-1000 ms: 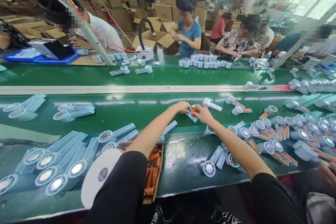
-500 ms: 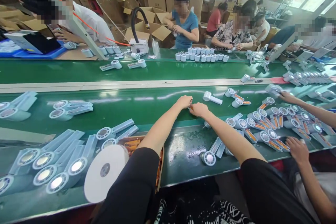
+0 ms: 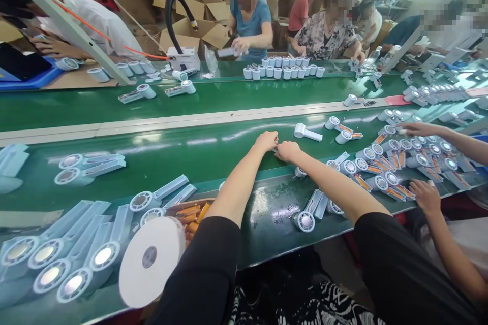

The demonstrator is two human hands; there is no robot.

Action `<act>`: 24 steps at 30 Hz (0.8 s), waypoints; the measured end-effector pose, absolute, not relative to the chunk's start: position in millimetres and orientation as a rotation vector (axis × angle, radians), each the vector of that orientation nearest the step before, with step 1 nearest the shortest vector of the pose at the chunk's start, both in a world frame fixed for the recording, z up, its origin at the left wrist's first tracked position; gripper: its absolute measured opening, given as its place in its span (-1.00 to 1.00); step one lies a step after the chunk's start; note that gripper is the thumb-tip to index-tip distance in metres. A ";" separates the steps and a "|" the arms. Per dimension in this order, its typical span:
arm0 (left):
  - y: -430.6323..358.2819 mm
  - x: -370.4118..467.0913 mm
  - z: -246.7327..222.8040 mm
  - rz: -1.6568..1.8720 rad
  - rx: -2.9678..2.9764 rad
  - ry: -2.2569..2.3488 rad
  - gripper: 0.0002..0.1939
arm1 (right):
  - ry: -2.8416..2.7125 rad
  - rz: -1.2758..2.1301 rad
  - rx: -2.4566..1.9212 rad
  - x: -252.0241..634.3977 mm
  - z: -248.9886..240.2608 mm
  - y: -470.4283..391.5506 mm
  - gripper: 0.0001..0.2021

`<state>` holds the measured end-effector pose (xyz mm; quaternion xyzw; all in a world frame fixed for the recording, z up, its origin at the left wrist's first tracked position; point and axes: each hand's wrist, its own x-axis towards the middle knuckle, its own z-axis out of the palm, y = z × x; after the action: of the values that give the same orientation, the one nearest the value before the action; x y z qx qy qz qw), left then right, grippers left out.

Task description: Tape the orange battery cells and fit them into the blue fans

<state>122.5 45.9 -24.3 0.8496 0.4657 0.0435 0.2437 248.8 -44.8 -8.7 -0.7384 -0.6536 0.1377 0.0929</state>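
My left hand (image 3: 268, 141) and my right hand (image 3: 288, 152) meet over the green belt (image 3: 206, 155), fingers pinched close together. Something small and pale shows between them, too little to name. Just beyond my right hand lies a white fan-like housing (image 3: 307, 132) with a flat handle. Under my right forearm, on the dark bench, sits another round-headed housing (image 3: 306, 221) with its handle pointing away. By my left arm stand a large white roll (image 3: 131, 269) and a box of orange wrapped parts (image 3: 190, 216), partly hidden by the arm.
Several pale housings (image 3: 102, 255) crowd the left bench. More, with orange parts in their handles (image 3: 394, 190), lie at right, beside a co-worker's hands (image 3: 425, 197). Across the belt, co-workers sit behind rows of white cups (image 3: 282, 71) and a machine with a black hose (image 3: 184, 59).
My view has shifted slightly; my hands stay together. The right co-worker's far hand has set a housing down. Across the belt, the person in blue now holds out a pale piece.
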 end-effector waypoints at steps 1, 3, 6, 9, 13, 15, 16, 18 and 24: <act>46.4 124.0 -23.3 0.123 2.324 1.265 -0.86 | -1.925 0.413 -2.179 252.2 -7.4 -44.4 -0.64; 46.7 126.7 -21.8 0.129 2.330 1.249 -0.87 | -1.923 0.442 -2.143 261.4 -3.6 -42.9 -0.66; 46.3 130.3 -20.8 0.125 2.327 1.237 -0.89 | -1.973 0.519 -2.085 277.9 3.9 -37.6 -0.66; 46.2 133.7 -19.8 0.111 2.315 1.242 -0.78 | -2.038 0.606 -2.033 292.4 9.5 -32.6 -0.60; 44.4 137.1 -15.9 0.092 2.306 1.236 -0.72 | -2.109 0.653 -1.961 296.1 6.7 -35.0 -0.73; 42.5 138.3 -13.9 0.093 2.306 1.231 -0.72 | -2.128 0.645 -1.935 292.1 1.6 -38.2 -0.78; 41.5 139.0 -13.2 0.095 2.306 1.229 -0.71 | -2.133 0.639 -1.927 290.1 -1.1 -39.5 -0.79; 40.0 141.0 -12.1 0.097 2.307 1.225 -0.70 | -2.137 0.628 -1.918 287.4 -5.4 -41.4 -0.80; 38.6 148.0 -9.4 0.082 2.317 1.229 -0.67 | -2.100 0.592 -1.931 292.8 -9.3 -40.2 -0.79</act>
<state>148.0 38.6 -9.4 0.8535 0.4529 0.0302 0.2560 292.8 -40.2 -9.3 -0.6585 -0.7161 0.2017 0.1135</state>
